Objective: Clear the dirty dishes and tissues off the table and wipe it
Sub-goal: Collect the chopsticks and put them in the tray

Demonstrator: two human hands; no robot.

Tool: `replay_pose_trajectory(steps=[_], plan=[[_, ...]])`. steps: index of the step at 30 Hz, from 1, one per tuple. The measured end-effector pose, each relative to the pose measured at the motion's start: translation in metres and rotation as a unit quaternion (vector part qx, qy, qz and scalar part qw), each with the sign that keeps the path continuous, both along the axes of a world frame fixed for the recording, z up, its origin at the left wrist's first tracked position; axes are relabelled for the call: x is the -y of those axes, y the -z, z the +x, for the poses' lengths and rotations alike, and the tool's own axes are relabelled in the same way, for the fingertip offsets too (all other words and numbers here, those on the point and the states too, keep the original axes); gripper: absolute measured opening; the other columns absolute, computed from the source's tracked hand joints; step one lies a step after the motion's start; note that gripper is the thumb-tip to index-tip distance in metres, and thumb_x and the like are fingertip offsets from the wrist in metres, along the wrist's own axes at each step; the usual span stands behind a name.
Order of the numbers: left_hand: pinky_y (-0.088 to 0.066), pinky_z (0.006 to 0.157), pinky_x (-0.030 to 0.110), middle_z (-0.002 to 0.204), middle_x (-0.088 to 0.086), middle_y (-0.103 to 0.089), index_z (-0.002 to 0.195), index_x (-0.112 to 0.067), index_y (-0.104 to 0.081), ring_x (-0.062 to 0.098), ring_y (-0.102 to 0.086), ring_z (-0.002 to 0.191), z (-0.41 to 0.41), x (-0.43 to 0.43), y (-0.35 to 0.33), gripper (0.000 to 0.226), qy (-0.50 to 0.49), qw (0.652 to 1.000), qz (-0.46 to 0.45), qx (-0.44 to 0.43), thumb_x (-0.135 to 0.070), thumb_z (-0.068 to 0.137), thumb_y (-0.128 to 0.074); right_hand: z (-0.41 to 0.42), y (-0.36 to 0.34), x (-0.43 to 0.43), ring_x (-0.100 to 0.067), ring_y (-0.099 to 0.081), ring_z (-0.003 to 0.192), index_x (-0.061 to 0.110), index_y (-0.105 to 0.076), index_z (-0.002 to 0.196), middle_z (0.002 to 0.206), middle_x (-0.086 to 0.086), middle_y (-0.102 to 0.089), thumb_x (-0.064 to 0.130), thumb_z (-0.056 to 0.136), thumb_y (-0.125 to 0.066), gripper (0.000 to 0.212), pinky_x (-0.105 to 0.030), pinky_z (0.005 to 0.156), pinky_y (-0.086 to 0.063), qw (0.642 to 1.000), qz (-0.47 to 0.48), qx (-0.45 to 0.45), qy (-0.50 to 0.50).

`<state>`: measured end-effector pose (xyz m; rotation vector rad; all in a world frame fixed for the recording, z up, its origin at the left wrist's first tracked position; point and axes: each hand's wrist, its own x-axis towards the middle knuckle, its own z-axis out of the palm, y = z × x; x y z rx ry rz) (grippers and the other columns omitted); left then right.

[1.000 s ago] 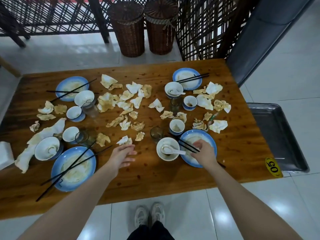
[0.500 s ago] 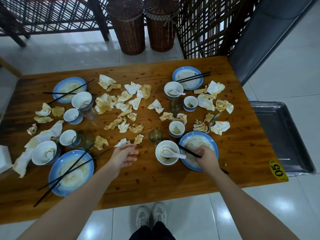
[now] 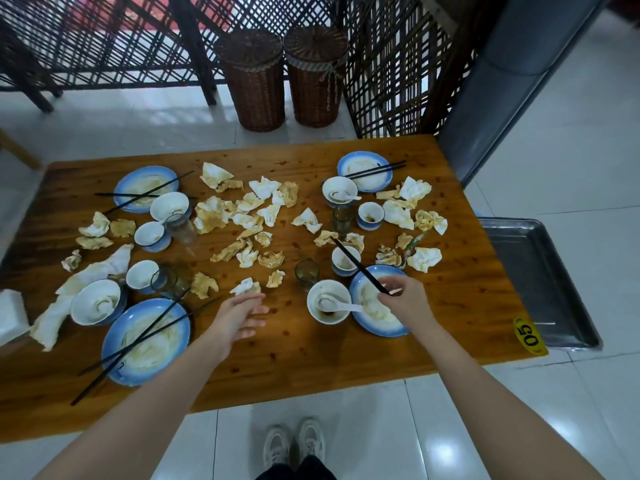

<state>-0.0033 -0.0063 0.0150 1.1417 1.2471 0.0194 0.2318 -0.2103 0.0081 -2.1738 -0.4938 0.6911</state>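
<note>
Glossy white floor tiles (image 3: 571, 140) are reflecting overhead light. A dark lattice screen (image 3: 104, 39) is standing along the far side, with two lidded wicker baskets (image 3: 254, 81) sitting side by side in front of it. A large steel tray (image 3: 533, 271) is lying low beside the right end of the wooden surface (image 3: 450, 306).

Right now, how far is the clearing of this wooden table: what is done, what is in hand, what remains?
Done: nothing visible. In hand: the right hand pinches thin black chopsticks above the round blue-rimmed plate; the left hand hovers open by a crumpled white tissue. Left: every plate, bowl, cup and stained tissue on the brown wooden table, then the wiping.
</note>
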Motion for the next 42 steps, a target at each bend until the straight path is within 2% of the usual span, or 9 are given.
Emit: replay_pose_trajectory(steps=[3,6,11,14,20,25,30,38,42], plan=[[-0.049,0.069,0.03,0.103,0.006,-0.072,0.112,-0.022,-0.067,0.022,-0.067,0.082,-0.016,-0.005,-0.008,0.018,-0.025,1.0,0.011,0.005,-0.025,0.095,-0.059,-0.01,-0.017,-0.018,-0.015,-0.061,0.078,0.012,-0.067,0.105,0.096,-0.004,-0.065,0.004,0.083,-0.069,0.024,-0.023,0.057,-0.051,0.998,0.031,-0.048,-0.011],[-0.048,0.069,0.03,0.101,0.007,-0.073,0.11,-0.02,-0.067,0.022,-0.066,0.08,-0.038,-0.014,-0.014,0.017,-0.061,0.998,0.02,0.009,-0.024,0.096,-0.058,-0.024,-0.029,-0.04,-0.018,-0.061,0.085,0.014,-0.064,0.107,0.097,-0.002,-0.064,0.005,0.082,-0.07,0.027,-0.024,0.061,-0.049,0.995,0.044,-0.075,-0.04],[-0.048,0.072,0.03,0.105,0.006,-0.07,0.111,-0.021,-0.065,0.024,-0.065,0.088,-0.083,-0.03,-0.019,0.018,-0.111,0.994,0.011,0.009,-0.027,0.097,-0.057,-0.054,-0.038,-0.084,-0.008,-0.06,0.076,0.012,-0.062,0.107,0.085,0.003,-0.063,-0.001,0.081,-0.069,0.029,-0.012,0.053,-0.045,0.991,0.053,-0.097,-0.082],[-0.046,0.079,0.035,0.104,0.009,-0.068,0.11,-0.017,-0.065,0.025,-0.064,0.086,-0.111,-0.04,-0.017,0.018,-0.154,0.988,0.019,0.004,-0.024,0.096,-0.059,-0.074,-0.038,-0.106,-0.013,-0.065,0.08,0.018,-0.061,0.104,0.091,0.0,-0.067,0.003,0.081,-0.071,0.029,-0.011,0.046,-0.044,0.988,0.046,-0.097,-0.108],[-0.046,0.063,0.027,0.094,0.006,-0.068,0.111,-0.013,-0.065,0.02,-0.063,0.077,-0.157,-0.06,-0.012,0.018,-0.168,0.984,0.058,-0.014,-0.015,0.094,-0.062,-0.108,-0.037,-0.14,-0.014,-0.063,0.079,0.035,-0.06,0.088,0.089,0.004,-0.067,0.009,0.08,-0.074,0.03,-0.015,0.043,-0.044,0.988,0.025,-0.096,-0.12],[-0.049,0.07,0.023,0.104,0.013,-0.067,0.111,-0.006,-0.066,0.022,-0.062,0.093,-0.185,-0.082,-0.003,0.027,-0.078,0.983,0.157,-0.058,0.001,0.085,-0.068,-0.132,-0.033,-0.164,-0.013,-0.061,0.08,0.034,-0.061,0.093,0.092,0.003,-0.065,0.011,0.082,-0.072,0.029,-0.015,0.043,-0.044,0.987,-0.001,-0.103,-0.121],[-0.052,0.092,0.037,0.107,0.012,-0.067,0.109,-0.006,-0.066,0.026,-0.063,0.103,-0.184,-0.102,0.014,0.033,-0.019,0.974,0.21,-0.086,0.001,0.078,-0.075,-0.149,-0.03,-0.178,-0.014,-0.061,0.075,0.025,-0.061,0.1,0.091,0.002,-0.063,0.01,0.083,-0.071,0.025,-0.016,0.042,-0.044,0.987,-0.009,-0.119,-0.109],[-0.046,0.089,0.029,0.121,0.006,-0.063,0.118,-0.007,-0.061,0.025,-0.06,0.11,-0.17,-0.126,0.047,0.038,0.087,0.958,0.25,-0.111,-0.009,0.082,-0.075,-0.151,-0.015,-0.179,-0.01,-0.055,0.062,0.026,-0.06,0.108,0.091,0.009,-0.06,0.011,0.083,-0.072,0.032,-0.013,0.038,-0.04,0.991,-0.03,-0.121,-0.045],[-0.05,0.091,0.035,0.114,0.01,-0.066,0.116,-0.005,-0.061,0.025,-0.062,0.105,-0.163,-0.13,0.059,0.04,0.126,0.949,0.262,-0.118,-0.008,0.079,-0.077,-0.151,-0.008,-0.174,-0.011,-0.056,0.067,0.028,-0.06,0.113,0.097,0.006,-0.061,0.01,0.082,-0.072,0.038,-0.017,0.039,-0.041,0.992,-0.036,-0.123,-0.021]])
